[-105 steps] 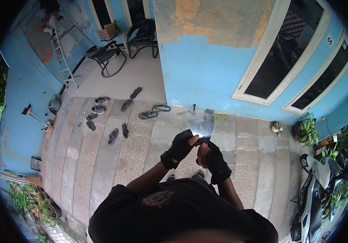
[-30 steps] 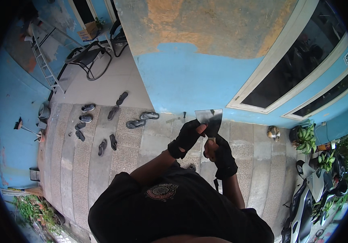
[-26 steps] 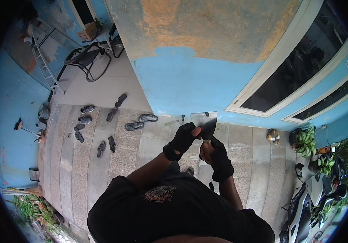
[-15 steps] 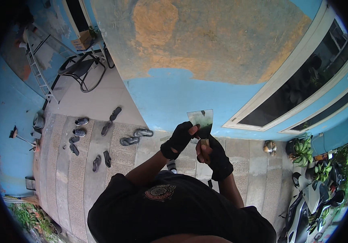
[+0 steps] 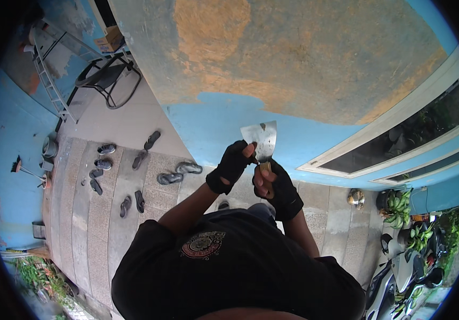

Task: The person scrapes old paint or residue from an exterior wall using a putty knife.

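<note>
In the head view, I see the right hand (image 5: 280, 192) wrapped around the handle (image 5: 266, 170) of the scraper (image 5: 262, 142), held out before the blue wall (image 5: 208, 120); the left hand (image 5: 235, 164) curls at its blade (image 5: 259, 136), pinching or not, I cannot tell.

Striped paved floor (image 5: 93, 234): sandals (image 5: 169, 178), sneakers (image 5: 103, 164) scattered left; mottled lump (image 5: 355, 198), perhaps cat, right.

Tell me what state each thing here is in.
Scraper: held, blade outward, dark-spotted
Right hand: closed around scraper's handle
Left hand: fingers curled, at or near the blade
Wall: partly blue, partly bare-looking
Ladder: standing, legs spread
Chair: upright, unoccupied
Sandals: unworn, lying loose
Motorcycle: parked, riderless
</note>
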Motion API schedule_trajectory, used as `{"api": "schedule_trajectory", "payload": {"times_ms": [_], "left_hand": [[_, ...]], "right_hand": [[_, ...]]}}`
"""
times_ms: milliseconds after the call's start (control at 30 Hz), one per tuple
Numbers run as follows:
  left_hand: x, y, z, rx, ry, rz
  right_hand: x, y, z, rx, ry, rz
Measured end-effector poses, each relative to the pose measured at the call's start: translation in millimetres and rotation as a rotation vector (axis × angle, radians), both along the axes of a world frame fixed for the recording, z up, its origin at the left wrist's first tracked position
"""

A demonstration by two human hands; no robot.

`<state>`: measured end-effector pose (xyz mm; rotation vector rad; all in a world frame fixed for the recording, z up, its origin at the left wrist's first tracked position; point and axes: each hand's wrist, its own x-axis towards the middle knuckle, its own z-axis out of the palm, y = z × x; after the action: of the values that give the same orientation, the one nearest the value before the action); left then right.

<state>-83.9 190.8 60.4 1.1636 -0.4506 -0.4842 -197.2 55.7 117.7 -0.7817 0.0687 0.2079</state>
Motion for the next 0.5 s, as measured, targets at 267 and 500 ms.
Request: {"api": "schedule_trajectory", "payload": {"times_ms": [267, 500], "left_hand": [[28, -53, -10, -0.229, 0.263, 0.024], [43, -140, -33, -0.42, 0.442, 0.112]], "right_hand": [[54, -50, -18, -0.405, 0.072, 0.025], [86, -122, -27, -0.58, 0.106, 0.203]]}}
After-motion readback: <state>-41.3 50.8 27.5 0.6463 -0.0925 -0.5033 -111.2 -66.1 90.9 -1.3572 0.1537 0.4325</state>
